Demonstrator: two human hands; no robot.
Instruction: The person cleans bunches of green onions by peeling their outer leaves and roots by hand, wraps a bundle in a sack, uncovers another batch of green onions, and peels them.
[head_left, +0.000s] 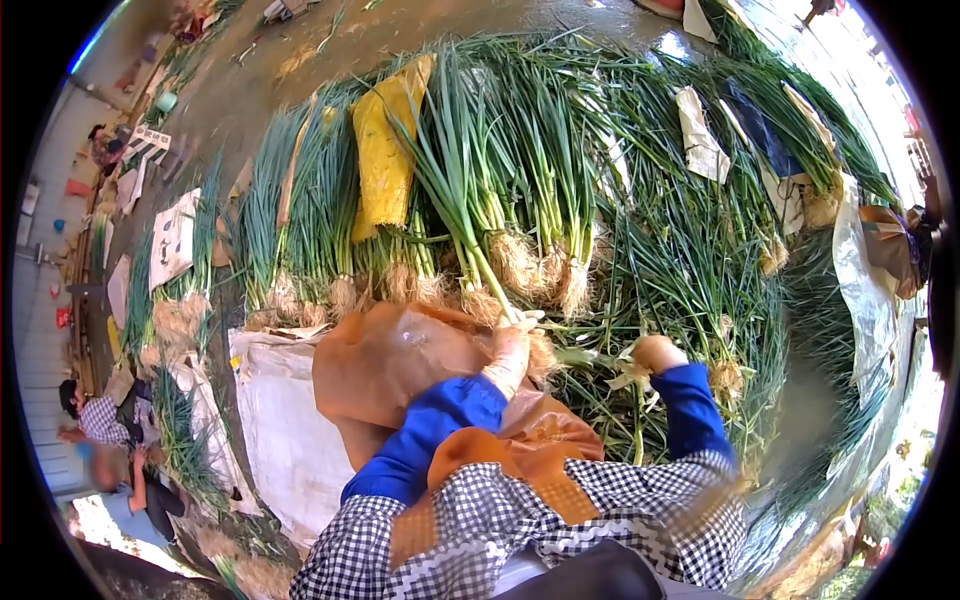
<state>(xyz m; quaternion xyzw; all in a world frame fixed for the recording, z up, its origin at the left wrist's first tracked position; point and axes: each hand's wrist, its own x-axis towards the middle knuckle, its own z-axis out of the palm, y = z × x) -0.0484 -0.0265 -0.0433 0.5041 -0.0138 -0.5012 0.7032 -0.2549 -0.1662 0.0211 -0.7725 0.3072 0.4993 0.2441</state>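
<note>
Left hand: our left hand (508, 352) has its fingers curled round the lower stalk of a green onion (484, 266), closed rather than spread, with the root tuft (541, 356) just past them on the side toward our right hand.
Right hand: our right hand (657, 353) is bent into a loose fist beside some pale peelings (628, 376); we cannot tell whether its fingers pinch any of them.
Gap between hands: the two sets of fingers stand apart, and a pale strip (585, 356) lies between them.
Onion's direction: from our left fingers the long axis slants forward and to the left, leaves leading away from us, roots nearest us.
Ahead of left fingers: we have a row of onions (540, 215), roots toward us, leaves pointing away.
Farther ahead, to the left: a yellow wrap (385, 150) lies over part of that row.
Around right fingers: a loose heap of leaves (665, 265) spreads ahead and to the right.
Under left wrist: our brown apron (385, 355) bulges out to the left.
Left of the apron: a white sack (290, 430) sits well apart from the fingers.
</note>
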